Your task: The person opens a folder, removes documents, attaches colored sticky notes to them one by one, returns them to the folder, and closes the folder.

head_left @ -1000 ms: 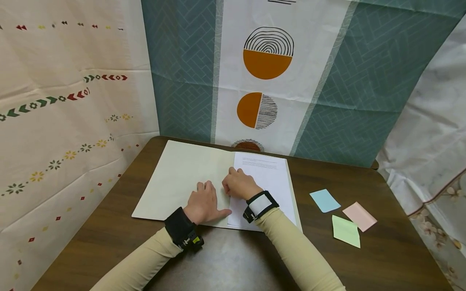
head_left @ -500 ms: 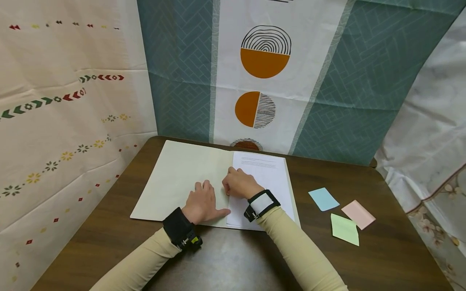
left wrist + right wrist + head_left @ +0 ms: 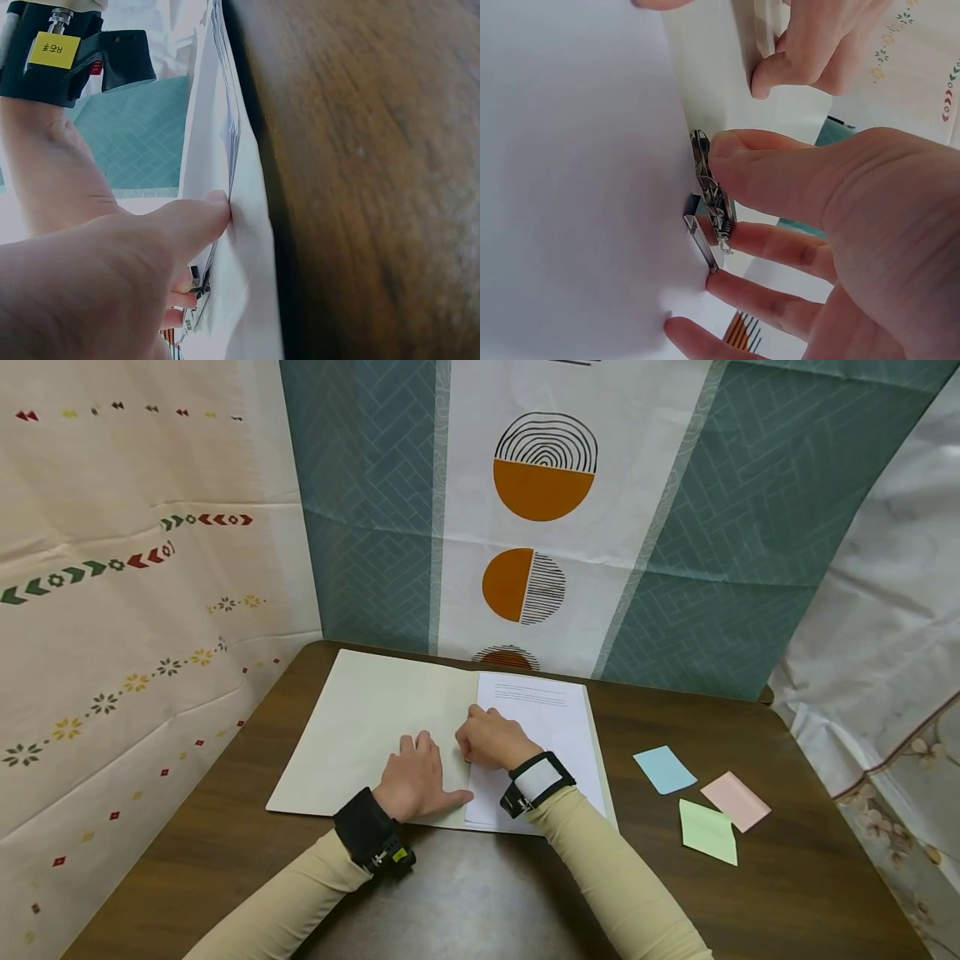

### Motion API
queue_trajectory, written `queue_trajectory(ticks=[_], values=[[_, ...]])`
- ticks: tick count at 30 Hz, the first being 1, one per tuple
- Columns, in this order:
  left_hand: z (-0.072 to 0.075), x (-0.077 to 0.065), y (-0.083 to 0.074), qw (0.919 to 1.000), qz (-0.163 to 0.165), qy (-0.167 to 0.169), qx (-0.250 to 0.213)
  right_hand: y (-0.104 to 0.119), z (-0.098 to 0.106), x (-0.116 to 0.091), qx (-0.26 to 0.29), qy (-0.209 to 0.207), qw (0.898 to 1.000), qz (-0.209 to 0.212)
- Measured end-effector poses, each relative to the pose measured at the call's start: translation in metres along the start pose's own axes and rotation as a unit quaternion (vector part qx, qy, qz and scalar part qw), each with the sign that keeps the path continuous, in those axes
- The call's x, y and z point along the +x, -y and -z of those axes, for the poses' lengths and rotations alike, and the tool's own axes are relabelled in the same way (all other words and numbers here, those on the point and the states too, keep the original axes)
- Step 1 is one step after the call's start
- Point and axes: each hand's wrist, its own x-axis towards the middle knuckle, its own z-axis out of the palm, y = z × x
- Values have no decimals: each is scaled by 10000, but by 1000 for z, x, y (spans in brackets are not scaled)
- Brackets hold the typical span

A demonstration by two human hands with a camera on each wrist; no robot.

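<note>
A cream file folder (image 3: pixel 360 710) lies spread out on the table, with a stack of white paper (image 3: pixel 540 714) on its right half. My left hand (image 3: pixel 415 783) rests on the folder near the spine, fingers extended, its thumb (image 3: pixel 199 221) pressing the paper's edge. Beside the spine, my right hand (image 3: pixel 495 739) holds a metal lever clip (image 3: pixel 714 187) between thumb and index finger, as the right wrist view shows. Its other fingers spread over the sheets, near a slim metal arm (image 3: pixel 703 244) of the clip. In the head view the right hand hides the clip.
To the right of the folder lie a blue sticky note (image 3: pixel 664 769), a pink one (image 3: pixel 737 802) and a green one (image 3: pixel 708 832). The brown table (image 3: pixel 810 860) ends at a patterned cloth (image 3: pixel 375 527) behind. More cloth hangs at both sides.
The head view has shifted slightly, so everything sits a little further left. Both hands keep nearly the same place on the folder.
</note>
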Motion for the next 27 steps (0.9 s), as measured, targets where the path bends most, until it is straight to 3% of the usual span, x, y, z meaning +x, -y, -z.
queue_trajectory(ticks=[19, 27], values=[[-4, 2, 0, 9998, -57, -112, 132, -5, 13, 10, 303, 300, 9990, 95], [-5, 4, 1, 9999, -37, -84, 50, 4, 26, 7, 252, 75, 9996, -58]])
